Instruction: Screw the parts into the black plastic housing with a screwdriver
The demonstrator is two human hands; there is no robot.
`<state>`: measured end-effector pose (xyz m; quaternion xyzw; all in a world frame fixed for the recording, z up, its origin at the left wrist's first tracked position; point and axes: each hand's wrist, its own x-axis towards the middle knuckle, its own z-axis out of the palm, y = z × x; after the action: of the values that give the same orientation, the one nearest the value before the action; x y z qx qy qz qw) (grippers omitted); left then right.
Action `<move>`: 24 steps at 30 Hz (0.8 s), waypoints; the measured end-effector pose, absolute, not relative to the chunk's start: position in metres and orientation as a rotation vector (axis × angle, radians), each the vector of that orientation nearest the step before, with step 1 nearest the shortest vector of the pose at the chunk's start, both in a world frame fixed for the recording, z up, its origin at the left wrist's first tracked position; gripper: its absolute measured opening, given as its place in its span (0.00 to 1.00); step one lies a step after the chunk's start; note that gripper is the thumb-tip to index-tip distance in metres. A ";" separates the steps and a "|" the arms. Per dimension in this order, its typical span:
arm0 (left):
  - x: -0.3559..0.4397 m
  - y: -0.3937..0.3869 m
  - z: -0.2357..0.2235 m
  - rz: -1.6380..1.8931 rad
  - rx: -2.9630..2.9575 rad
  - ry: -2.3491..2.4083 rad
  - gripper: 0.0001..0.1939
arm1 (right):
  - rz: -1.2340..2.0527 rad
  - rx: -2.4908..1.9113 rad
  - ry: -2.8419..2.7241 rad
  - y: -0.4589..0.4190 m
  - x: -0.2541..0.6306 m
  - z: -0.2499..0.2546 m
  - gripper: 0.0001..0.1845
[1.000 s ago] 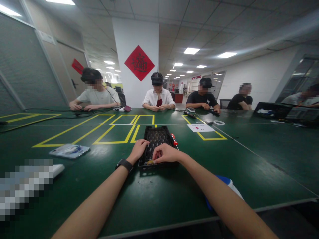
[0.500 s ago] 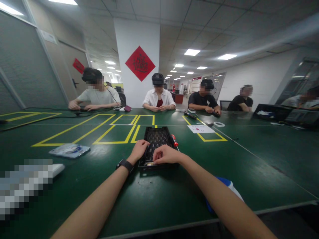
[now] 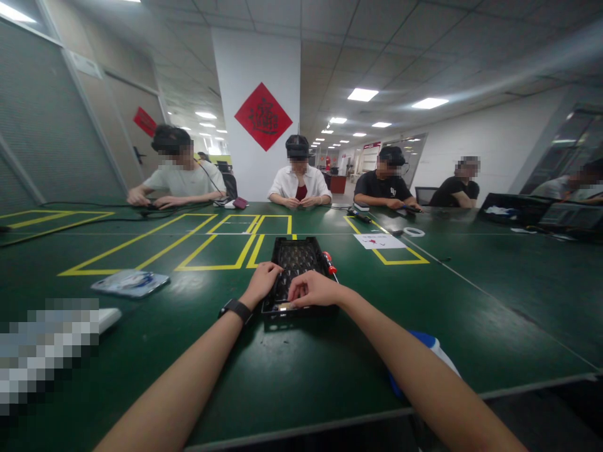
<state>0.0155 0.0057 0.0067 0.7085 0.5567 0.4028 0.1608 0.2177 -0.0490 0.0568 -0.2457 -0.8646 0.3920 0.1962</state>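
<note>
A black compartment tray (image 3: pixel 301 254) lies on the green table (image 3: pixel 301 370) in front of me. My left hand (image 3: pixel 260 282), a dark watch on its wrist, rests with curled fingers on the tray's near left edge. My right hand (image 3: pixel 315 290) is over the tray's near end, fingers pinched together above a small yellowish part (image 3: pixel 284 307); whether they grip it is hidden. A red-handled screwdriver (image 3: pixel 330 263) lies along the tray's right side.
Yellow tape boxes mark the table beyond the tray. A flat packet (image 3: pixel 130 282) lies left, a white sheet (image 3: pixel 379 241) and tape roll (image 3: pixel 413 232) far right, a blue-white object (image 3: pixel 431 346) under my right forearm. Several people sit along the far side.
Both hands stay at the tray's near end; the right hand's fingers have shifted slightly. The view has moved a little.
</note>
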 end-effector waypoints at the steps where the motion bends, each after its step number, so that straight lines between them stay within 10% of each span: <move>1: 0.016 0.006 0.007 1.144 2.022 1.590 0.17 | 1.105 -0.693 -2.419 -0.049 0.218 0.057 0.15; 24: 0.015 0.008 0.003 1.131 2.023 1.616 0.17 | 1.084 -0.703 -2.417 -0.050 0.217 0.054 0.13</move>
<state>0.0151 0.0079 0.0035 0.7069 0.5650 0.3954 0.1574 0.2170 -0.0503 0.0545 -0.2513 -0.8642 0.3877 0.1993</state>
